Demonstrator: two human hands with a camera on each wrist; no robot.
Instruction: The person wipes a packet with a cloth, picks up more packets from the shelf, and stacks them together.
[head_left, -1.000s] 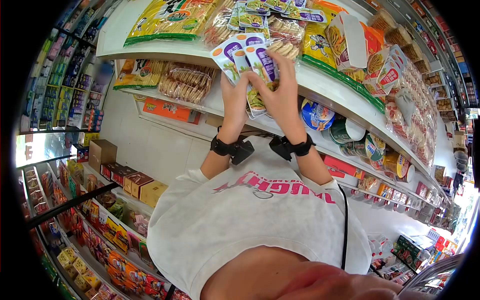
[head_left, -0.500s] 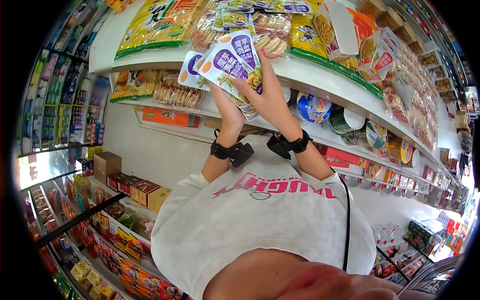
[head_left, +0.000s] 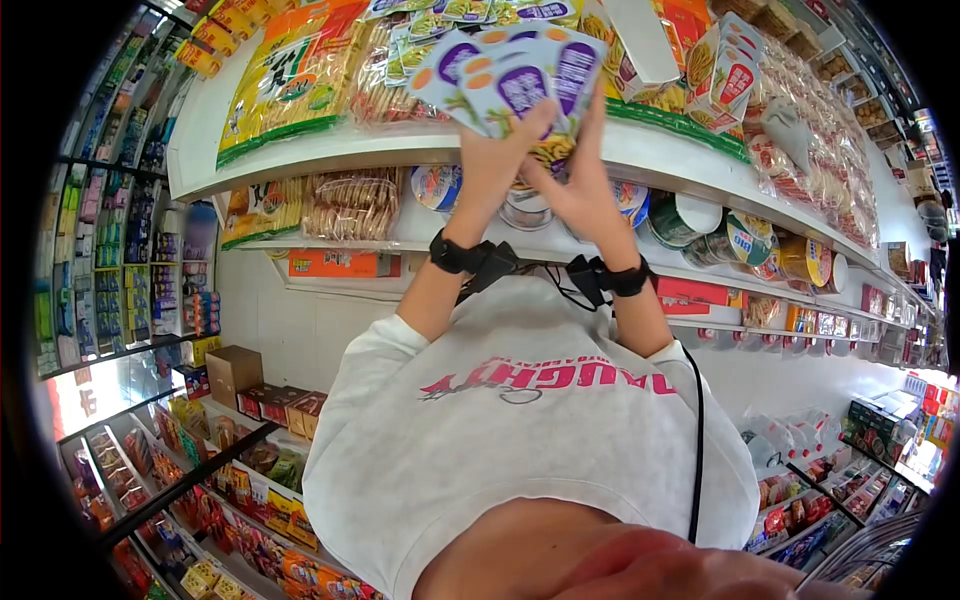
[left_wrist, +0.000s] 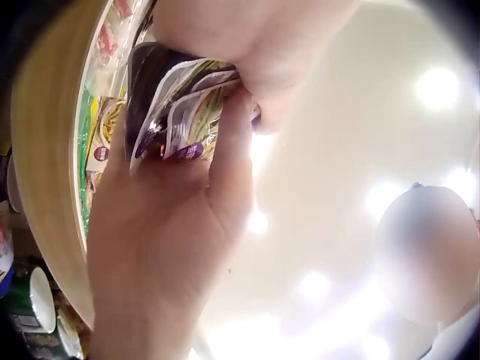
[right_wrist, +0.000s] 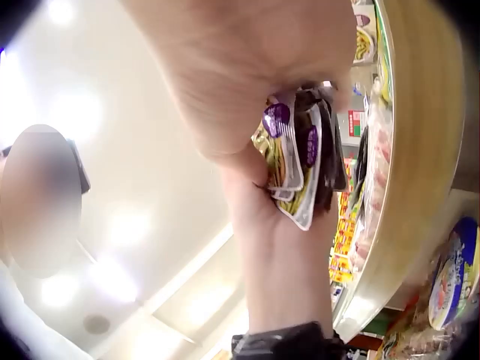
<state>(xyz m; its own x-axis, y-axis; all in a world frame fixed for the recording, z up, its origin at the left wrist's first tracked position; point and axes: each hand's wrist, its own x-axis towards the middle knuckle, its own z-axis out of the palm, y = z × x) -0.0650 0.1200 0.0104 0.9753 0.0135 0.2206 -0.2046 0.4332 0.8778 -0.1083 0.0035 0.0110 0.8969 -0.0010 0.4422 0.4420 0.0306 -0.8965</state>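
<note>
Several flat snack packets (head_left: 515,85) with purple labels and a vegetable picture are fanned out in front of the upper shelf in the head view. My left hand (head_left: 490,165) grips them near their lower edge, its thumb across the front. On the other side my right hand (head_left: 585,190) holds the same bunch, fingers up along its right edge. In the left wrist view the layered packets (left_wrist: 195,116) stick out between palm and thumb. The right wrist view shows the packets' (right_wrist: 300,150) overlapping corners beneath the right hand. More packets (head_left: 465,12) of this kind lie on the shelf behind.
Under the hands runs the white shelf edge (head_left: 370,155). A large yellow bag (head_left: 285,80) lies on it to the left, and a white carton (head_left: 640,40) stands right of the packets. Noodle tubs (head_left: 685,215) and bagged round crackers (head_left: 350,205) fill the shelf below.
Both hands have carried the packets up and to the right, over the shelf's front edge. The bunch is spread into a wider fan than a second ago.
</note>
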